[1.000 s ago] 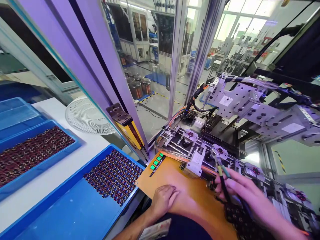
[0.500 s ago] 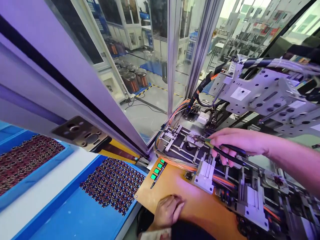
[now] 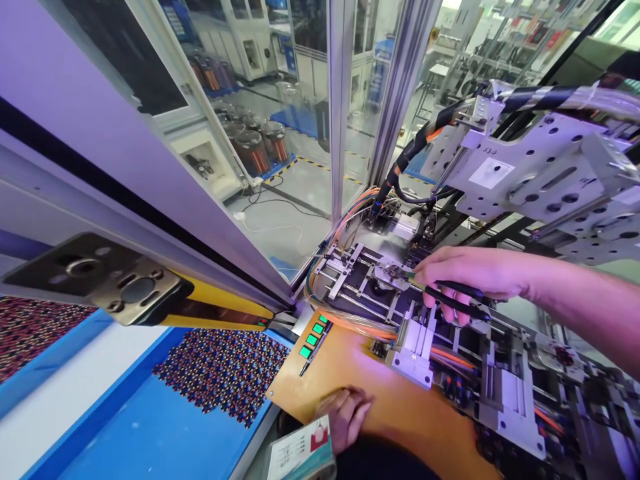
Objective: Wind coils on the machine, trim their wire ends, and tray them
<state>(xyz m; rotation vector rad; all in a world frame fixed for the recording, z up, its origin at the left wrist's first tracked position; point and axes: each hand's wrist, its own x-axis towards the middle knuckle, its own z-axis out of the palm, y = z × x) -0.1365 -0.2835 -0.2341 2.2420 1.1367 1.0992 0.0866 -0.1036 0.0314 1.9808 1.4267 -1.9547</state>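
My right hand (image 3: 453,273) grips a pair of pliers (image 3: 457,303) with dark handles. The tip of the pliers points left at a metal fixture (image 3: 393,272) on the machine's rail assembly; whether the jaws touch anything is too small to tell. Curled on the orange-tan panel (image 3: 370,380), my left hand (image 3: 347,413) has its fingers folded in, and what is inside them, if anything, is hidden. A hanging badge (image 3: 303,453) partly covers the left wrist. Beyond the left hand, a pen (image 3: 314,353) lies on the panel alongside several lit green buttons (image 3: 311,339).
Blue trays (image 3: 125,427) at the left hold many small dark parts (image 3: 220,373). A metal bracket (image 3: 130,287) juts from the machine frame's profile. Right of my hand stand a metal block (image 3: 513,393) and more rails. Cables (image 3: 345,320) loop around the fixture, and a perforated plate (image 3: 535,173) overhangs.
The view has shifted slightly, and the badge has swung up into view over the left wrist. My right hand keeps the pliers at the same fixture; the left hand stays curled.
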